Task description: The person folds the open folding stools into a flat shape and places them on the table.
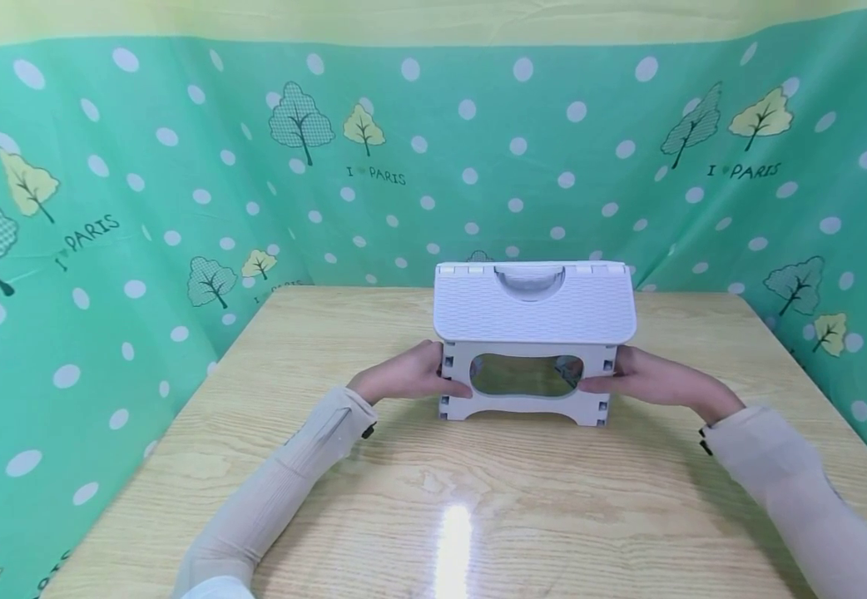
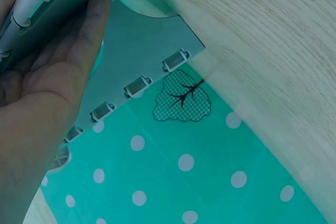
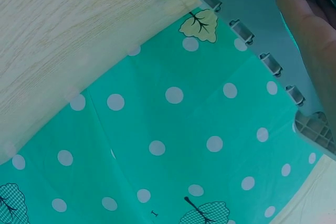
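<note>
White stool [image 1: 534,312] upright on a wooden table [image 1: 374,491], person's left hand [image 1: 416,373] and right hand [image 1: 646,377] gripping its opposite sides, thumbs [image 1: 454,388] against the front legs [image 1: 592,408], fingers [image 2: 93,24] behind, green polka-dot curtain [image 1: 493,183] beyond.

Long off-white sleeves [image 1: 284,474] – small black pieces [image 1: 369,431] at both cuffs [image 1: 353,408]

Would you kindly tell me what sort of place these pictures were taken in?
It looks like a small indoor area, perhaps set up for recording: green polka-dot fabric hangs along the back and both sides of a wood-grain table, where a white folding stool stands.
</note>
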`<state>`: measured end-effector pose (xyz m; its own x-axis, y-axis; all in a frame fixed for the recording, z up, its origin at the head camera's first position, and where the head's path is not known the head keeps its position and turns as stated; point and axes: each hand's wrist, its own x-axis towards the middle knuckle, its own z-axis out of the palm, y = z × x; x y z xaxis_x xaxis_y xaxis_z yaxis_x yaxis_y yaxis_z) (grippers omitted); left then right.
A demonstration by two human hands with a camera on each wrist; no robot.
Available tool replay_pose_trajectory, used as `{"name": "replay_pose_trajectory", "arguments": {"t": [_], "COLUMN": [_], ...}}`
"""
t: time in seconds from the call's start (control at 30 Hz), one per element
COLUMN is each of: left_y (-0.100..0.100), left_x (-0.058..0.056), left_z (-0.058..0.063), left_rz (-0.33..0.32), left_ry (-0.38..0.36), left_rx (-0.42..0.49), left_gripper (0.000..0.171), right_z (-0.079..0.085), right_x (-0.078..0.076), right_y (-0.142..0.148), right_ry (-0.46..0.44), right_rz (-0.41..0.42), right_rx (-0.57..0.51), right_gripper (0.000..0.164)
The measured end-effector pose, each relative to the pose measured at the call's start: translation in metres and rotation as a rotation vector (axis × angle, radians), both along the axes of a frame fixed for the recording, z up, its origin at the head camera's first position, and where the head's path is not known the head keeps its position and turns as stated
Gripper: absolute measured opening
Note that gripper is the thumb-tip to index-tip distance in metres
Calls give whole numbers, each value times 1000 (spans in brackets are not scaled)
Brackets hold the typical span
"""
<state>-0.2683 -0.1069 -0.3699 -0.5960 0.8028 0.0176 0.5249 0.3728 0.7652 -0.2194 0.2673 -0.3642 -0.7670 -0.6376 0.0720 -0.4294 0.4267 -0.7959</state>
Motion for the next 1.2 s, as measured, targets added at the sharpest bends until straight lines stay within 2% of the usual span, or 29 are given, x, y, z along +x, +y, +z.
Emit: {"name": "replay_pose_trajectory", "arguments": {"t": [0.67, 1.2], "left_y": [0, 0], "left_x": [1, 1], "left_z": [2, 2], "left_rz": [10, 8], "left_ry": [-14, -5], "left_rx": [-10, -12], "left_gripper": [64, 65], "right_z": [1, 0], "right_x": [2, 1], "right_y": [-2, -1], "right_ry": [-22, -52], "right_rz": [-19, -12], "right_rx": [-5, 7], "right_gripper": [83, 74]}}
